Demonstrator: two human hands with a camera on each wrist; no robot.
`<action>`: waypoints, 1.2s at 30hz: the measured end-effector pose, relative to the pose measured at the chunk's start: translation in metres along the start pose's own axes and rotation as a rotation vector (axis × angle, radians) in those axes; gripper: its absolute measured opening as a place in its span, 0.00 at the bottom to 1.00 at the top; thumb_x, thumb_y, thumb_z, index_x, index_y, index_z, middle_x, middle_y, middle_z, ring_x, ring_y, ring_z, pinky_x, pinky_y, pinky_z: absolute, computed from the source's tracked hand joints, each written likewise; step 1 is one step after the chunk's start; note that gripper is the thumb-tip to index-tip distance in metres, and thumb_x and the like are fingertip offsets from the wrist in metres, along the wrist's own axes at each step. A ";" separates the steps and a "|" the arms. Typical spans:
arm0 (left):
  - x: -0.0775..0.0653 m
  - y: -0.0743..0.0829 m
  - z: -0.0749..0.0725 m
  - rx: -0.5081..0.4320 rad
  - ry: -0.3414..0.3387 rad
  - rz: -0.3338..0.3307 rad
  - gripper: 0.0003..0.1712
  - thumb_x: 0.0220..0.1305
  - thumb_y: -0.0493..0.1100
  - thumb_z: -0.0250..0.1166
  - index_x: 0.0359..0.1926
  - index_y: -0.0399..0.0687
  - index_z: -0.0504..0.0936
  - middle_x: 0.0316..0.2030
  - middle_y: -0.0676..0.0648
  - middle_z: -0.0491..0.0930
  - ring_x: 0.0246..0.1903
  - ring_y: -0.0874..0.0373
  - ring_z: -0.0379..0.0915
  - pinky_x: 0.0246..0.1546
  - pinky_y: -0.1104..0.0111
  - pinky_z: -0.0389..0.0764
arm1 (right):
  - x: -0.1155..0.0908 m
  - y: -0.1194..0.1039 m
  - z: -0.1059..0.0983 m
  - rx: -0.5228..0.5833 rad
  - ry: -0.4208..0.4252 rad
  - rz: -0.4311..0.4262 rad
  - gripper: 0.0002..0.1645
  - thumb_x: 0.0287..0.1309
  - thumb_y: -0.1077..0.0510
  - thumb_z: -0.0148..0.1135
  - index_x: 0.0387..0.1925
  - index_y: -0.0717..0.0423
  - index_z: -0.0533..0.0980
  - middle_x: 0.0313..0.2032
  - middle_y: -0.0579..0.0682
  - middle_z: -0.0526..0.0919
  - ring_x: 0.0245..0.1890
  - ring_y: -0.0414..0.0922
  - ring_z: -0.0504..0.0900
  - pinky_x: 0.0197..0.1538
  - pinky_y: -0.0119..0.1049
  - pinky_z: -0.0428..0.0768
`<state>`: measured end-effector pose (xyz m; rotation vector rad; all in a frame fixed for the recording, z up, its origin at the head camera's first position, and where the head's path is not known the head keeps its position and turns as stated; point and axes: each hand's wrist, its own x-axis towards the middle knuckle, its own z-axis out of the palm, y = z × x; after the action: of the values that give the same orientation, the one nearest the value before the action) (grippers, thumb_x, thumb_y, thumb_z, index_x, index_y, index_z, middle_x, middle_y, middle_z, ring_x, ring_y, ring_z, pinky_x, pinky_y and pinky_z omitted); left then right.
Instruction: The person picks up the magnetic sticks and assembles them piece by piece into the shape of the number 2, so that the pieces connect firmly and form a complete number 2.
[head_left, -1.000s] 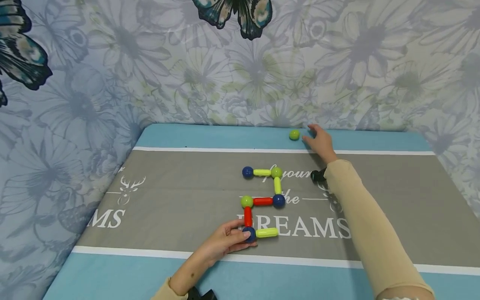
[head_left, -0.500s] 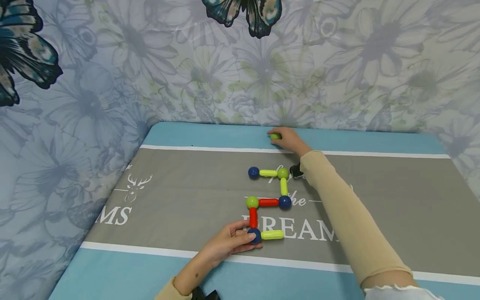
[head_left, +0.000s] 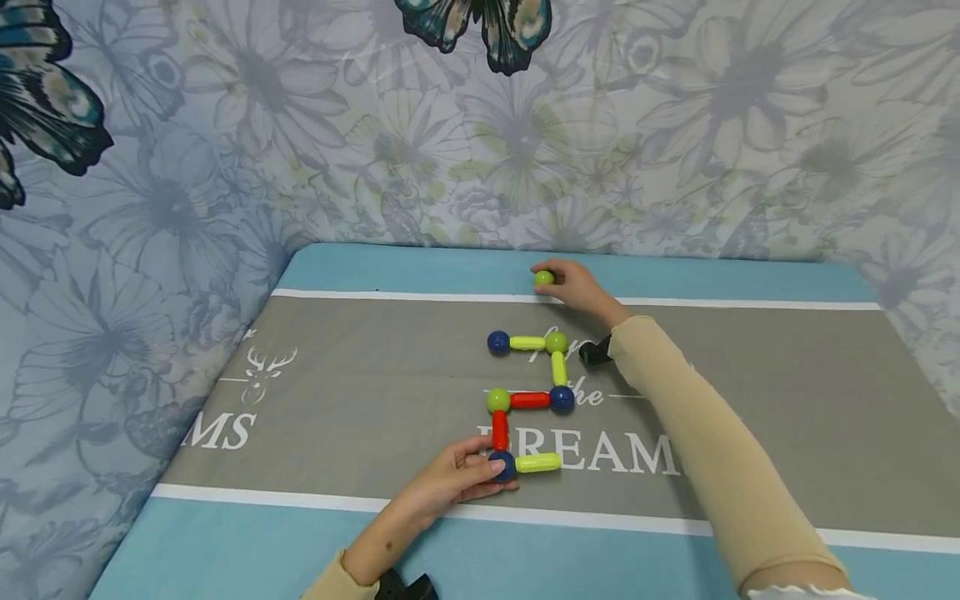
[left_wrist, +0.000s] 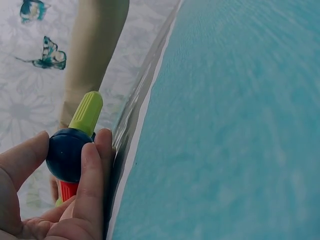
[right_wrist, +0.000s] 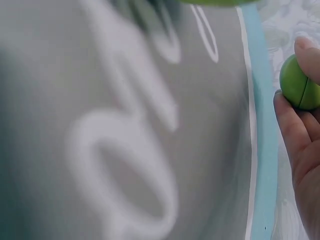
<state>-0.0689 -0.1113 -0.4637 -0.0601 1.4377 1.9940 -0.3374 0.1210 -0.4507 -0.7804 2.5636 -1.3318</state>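
Observation:
At the near end of a zigzag chain of balls and rods, my left hand (head_left: 453,479) pinches a dark blue ball (left_wrist: 70,155) between thumb and fingers. From that ball a yellow-green rod (head_left: 538,462) points right and a red rod (head_left: 500,431) runs away from me. The chain goes on through a green ball (head_left: 498,400), another red rod (head_left: 530,401), a blue ball (head_left: 562,399), more yellow-green rods and a second green ball, ending in a blue ball (head_left: 498,342). Beyond the chain, my right hand (head_left: 576,287) grips a loose green ball (right_wrist: 298,85) by thumb and fingertips.
A grey mat strip (head_left: 360,375) with white lettering crosses the blue table cover (head_left: 420,271). Behind the table stands a flower-patterned wall (head_left: 375,125) with butterfly decorations. A black wrist device (head_left: 595,351) sits under the right sleeve, close to the chain's far green ball.
My right hand has moved left along the far edge and taken hold of the loose green ball, then drawn it slightly nearer. The left hand keeps its grip on the blue ball.

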 end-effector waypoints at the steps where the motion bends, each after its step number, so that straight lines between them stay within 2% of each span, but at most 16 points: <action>1: 0.000 0.000 0.000 0.000 0.001 0.001 0.33 0.67 0.35 0.57 0.66 0.26 0.54 0.49 0.34 0.76 0.45 0.44 0.77 0.45 0.65 0.76 | -0.003 -0.001 -0.001 0.015 0.004 0.001 0.23 0.60 0.62 0.62 0.56 0.67 0.72 0.52 0.61 0.74 0.46 0.52 0.75 0.48 0.42 0.73; 5: 0.001 0.000 -0.001 -0.005 -0.008 0.007 0.34 0.67 0.35 0.57 0.66 0.26 0.53 0.49 0.33 0.76 0.45 0.45 0.77 0.45 0.65 0.76 | -0.023 -0.005 -0.001 0.094 0.014 -0.001 0.24 0.60 0.63 0.61 0.56 0.70 0.71 0.52 0.63 0.74 0.46 0.53 0.76 0.47 0.40 0.75; 12: 0.001 0.000 -0.001 -0.017 -0.008 -0.001 0.34 0.66 0.34 0.57 0.67 0.25 0.52 0.49 0.33 0.76 0.44 0.45 0.78 0.44 0.66 0.76 | -0.074 -0.026 0.003 0.288 -0.036 0.009 0.26 0.60 0.64 0.61 0.58 0.70 0.69 0.53 0.66 0.73 0.47 0.51 0.78 0.45 0.41 0.78; 18: 0.001 -0.001 -0.002 -0.019 -0.004 -0.002 0.34 0.66 0.35 0.57 0.67 0.26 0.52 0.50 0.33 0.76 0.44 0.45 0.78 0.44 0.66 0.77 | -0.111 -0.041 0.010 0.426 -0.037 -0.027 0.24 0.58 0.67 0.61 0.56 0.72 0.70 0.54 0.68 0.72 0.49 0.54 0.77 0.45 0.40 0.78; 21: 0.001 -0.001 -0.001 -0.021 -0.011 -0.001 0.35 0.66 0.35 0.58 0.67 0.26 0.52 0.50 0.33 0.76 0.45 0.45 0.77 0.44 0.66 0.76 | -0.130 -0.047 0.015 0.452 -0.045 -0.040 0.23 0.56 0.70 0.62 0.54 0.71 0.71 0.53 0.67 0.73 0.50 0.56 0.77 0.45 0.38 0.78; 26: 0.001 0.000 -0.001 -0.009 -0.011 0.000 0.34 0.66 0.35 0.57 0.67 0.26 0.53 0.50 0.33 0.76 0.45 0.45 0.77 0.44 0.66 0.76 | -0.159 -0.050 0.024 0.469 -0.064 -0.042 0.22 0.54 0.70 0.63 0.53 0.68 0.73 0.52 0.64 0.75 0.50 0.54 0.77 0.46 0.37 0.77; 31: 0.002 0.000 0.000 -0.004 -0.004 -0.006 0.34 0.66 0.35 0.57 0.67 0.26 0.53 0.50 0.33 0.76 0.45 0.45 0.77 0.44 0.65 0.76 | -0.186 -0.051 0.032 0.455 -0.125 -0.005 0.23 0.54 0.67 0.65 0.53 0.66 0.74 0.52 0.60 0.75 0.51 0.48 0.77 0.49 0.35 0.76; 36: 0.002 0.000 -0.001 -0.007 -0.004 -0.007 0.34 0.66 0.35 0.57 0.67 0.26 0.53 0.49 0.33 0.76 0.45 0.44 0.77 0.44 0.66 0.76 | -0.206 -0.052 0.037 0.461 -0.181 -0.005 0.23 0.54 0.67 0.65 0.54 0.66 0.73 0.53 0.61 0.75 0.50 0.51 0.77 0.48 0.35 0.76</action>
<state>-0.0708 -0.1108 -0.4654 -0.0640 1.4264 1.9928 -0.1285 0.1753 -0.4528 -0.7718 2.0040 -1.6772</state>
